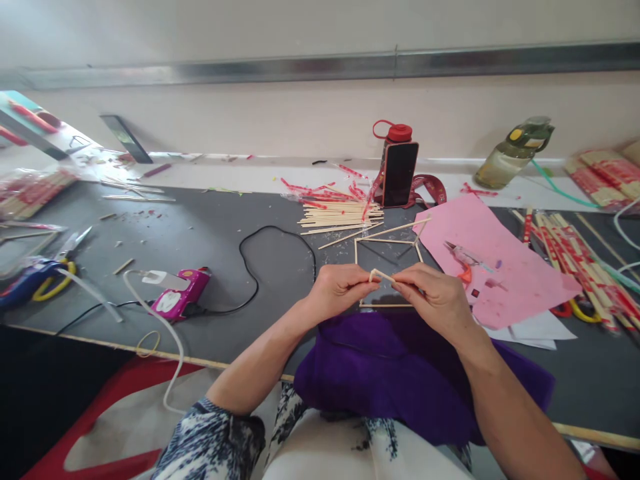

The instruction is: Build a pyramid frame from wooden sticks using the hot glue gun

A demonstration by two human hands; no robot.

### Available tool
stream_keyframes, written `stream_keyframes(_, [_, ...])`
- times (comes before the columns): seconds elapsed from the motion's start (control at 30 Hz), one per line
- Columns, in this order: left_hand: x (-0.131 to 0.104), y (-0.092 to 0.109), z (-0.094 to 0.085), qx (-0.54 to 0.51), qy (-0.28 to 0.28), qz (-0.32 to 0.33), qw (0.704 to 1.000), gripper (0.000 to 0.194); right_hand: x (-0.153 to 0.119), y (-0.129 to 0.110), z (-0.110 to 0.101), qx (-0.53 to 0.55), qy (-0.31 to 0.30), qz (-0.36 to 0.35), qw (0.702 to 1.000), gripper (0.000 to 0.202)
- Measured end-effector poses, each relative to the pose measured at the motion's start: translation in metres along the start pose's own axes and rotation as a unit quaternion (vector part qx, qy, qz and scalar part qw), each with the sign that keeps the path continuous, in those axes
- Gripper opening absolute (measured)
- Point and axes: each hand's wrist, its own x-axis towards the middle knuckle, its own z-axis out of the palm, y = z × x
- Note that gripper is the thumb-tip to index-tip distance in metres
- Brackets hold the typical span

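Note:
My left hand (345, 288) and my right hand (433, 293) meet over the front of the table, each closed in a pinch. Between them is a short piece of wooden chopstick (384, 274), bent or joined at an angle near the left fingertips; which of these I cannot tell. Under the hands lies a frame of chopsticks (387, 306), its near side and corners partly hidden. Longer sticks (400, 228) reach beyond its far side. A pile of bare chopsticks (340, 215) lies just behind, with torn red-and-clear wrappers (313, 190) on top.
Pliers (463, 253) rest on pink paper (505, 247) at right, beside wrapped chopsticks (575, 260). A phone (400, 175) leans against a red-capped bottle (399, 133). On the left are a magenta power strip (183, 293), a black cable (247, 267) and a blue glue gun (30, 283). Purple cloth (390, 373) hangs in front.

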Motion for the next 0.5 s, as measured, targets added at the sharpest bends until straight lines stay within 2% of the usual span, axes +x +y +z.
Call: stream_keyframes(0.5, [0.0006,0.0009,0.0019,0.003,0.0,-0.01,1.0,0.02,-0.0028,0.001,-0.0022,-0.005,0.008,-0.005,1.0,0.013])
